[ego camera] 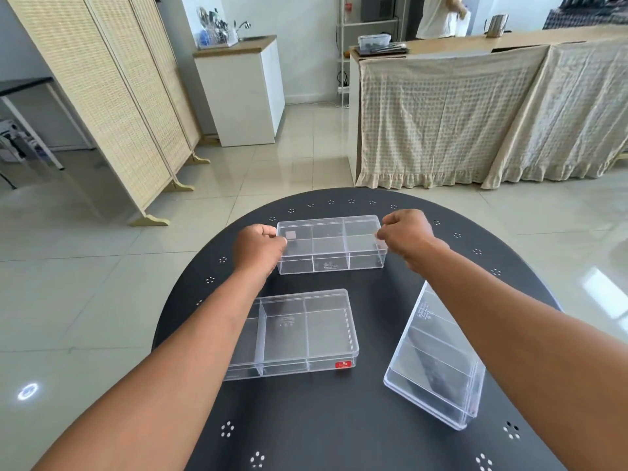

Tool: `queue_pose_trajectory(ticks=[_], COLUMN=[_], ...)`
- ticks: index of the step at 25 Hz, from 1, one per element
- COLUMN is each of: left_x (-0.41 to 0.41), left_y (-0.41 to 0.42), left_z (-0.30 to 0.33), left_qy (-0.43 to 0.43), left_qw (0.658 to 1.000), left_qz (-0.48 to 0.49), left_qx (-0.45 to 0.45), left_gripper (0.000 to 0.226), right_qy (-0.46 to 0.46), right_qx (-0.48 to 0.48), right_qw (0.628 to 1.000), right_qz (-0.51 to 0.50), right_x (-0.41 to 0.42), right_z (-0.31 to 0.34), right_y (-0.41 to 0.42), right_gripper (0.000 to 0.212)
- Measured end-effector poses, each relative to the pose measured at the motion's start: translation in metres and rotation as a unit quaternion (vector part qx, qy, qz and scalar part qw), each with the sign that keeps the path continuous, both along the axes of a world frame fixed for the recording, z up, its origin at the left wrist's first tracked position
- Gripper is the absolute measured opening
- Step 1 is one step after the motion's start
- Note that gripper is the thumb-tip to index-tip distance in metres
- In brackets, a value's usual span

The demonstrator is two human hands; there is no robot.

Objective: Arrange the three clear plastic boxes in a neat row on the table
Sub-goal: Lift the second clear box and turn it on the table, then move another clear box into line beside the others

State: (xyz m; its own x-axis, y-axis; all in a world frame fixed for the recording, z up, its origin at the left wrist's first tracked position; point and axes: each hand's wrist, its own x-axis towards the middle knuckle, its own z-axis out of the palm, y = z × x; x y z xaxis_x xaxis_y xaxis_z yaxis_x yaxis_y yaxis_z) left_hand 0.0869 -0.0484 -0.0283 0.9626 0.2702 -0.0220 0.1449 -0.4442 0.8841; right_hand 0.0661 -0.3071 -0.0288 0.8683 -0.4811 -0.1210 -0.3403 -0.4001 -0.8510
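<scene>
A round black bench (339,419) is standing on a shiny tiled floor, with a folding screen and a cloth-covered counter behind it. Three clear boxes are lying on the bench. The far box (329,244) is sitting near the far edge, and both hands are pinching it. The left hand (260,248) is gripping its left end and the right hand (406,236) is gripping its right end. The middle box (299,334) is lying flat, closer to the near edge and a bit left. The tilted box (438,365) is leaning up on one side near the right edge, partly under the right arm.

To do this step well, the hands should be holding the far box level, turning it straight and setting it down gently, leaving room beside it. The tilted box will need laying flat.
</scene>
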Motion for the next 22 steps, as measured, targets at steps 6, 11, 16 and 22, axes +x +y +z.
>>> queue_pose_trajectory(ticks=[6,11,16,22], left_x=[-0.069,-0.175,-0.239,-0.251], left_y=[-0.031,-0.065,-0.090,-0.104], left_z=[0.043,0.047,0.034,0.016], left_qy=[-0.071,0.150,0.238,0.207], left_qw=[0.996,0.965,0.935,0.938], left_qz=[-0.043,-0.202,-0.260,-0.259], left_qx=[0.016,-0.079,-0.047,0.096], left_gripper=[0.015,0.019,0.031,0.042], right_qy=[-0.010,0.052,0.055,0.090], right_qx=[-0.109,-0.132,-0.105,-0.014], right_qw=[0.992,0.985,0.988,0.994], right_qz=[0.063,0.093,0.096,0.059], right_x=[-0.048,-0.107,-0.152,-0.193], right_z=[0.036,0.024,0.005,-0.001], right_y=[-0.061,-0.092,-0.109,-0.142], right_gripper=[0.015,0.019,0.010,0.033])
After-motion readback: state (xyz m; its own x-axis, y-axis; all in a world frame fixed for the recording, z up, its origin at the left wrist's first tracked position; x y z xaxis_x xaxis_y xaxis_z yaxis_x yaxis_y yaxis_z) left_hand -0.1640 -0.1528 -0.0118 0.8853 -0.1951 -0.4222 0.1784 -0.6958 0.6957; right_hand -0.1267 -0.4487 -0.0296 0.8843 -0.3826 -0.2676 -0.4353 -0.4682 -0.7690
